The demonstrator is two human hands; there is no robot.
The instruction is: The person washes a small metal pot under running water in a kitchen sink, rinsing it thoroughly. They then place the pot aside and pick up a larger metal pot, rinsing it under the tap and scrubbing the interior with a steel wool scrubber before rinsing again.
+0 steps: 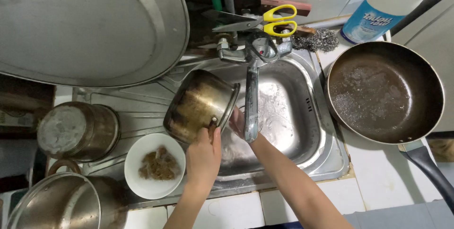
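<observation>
The left hand (204,155) grips the rim of a stained, round steel pot (201,105), thumb hooked over the edge, and holds it tilted on its side above the stainless steel sink (307,129), mouth turned toward four o'clock. The right hand (237,122) reaches under the chrome tap spout (251,101) toward the pot's mouth; the spout hides most of it, so I cannot tell whether its fingers are spread or curled around anything.

The step in hand looks like washing this pot: it is tipped up to the tap so that the inside can be rinsed or scrubbed. The next move, as I judge it, calls for a steady hold on the rim while the other hand works around the inner wall, keeping the pot clear of the spout.

At eight o'clock from the pot, on the draining board, sits a white round bowl with brown food scraps (153,165). At two to three o'clock a dark non-stick frying pan (385,92) rests on the worktop. Yellow-handled scissors (265,21) lie behind the tap at twelve o'clock, a steel wool scourer (314,39) just beside them.
</observation>
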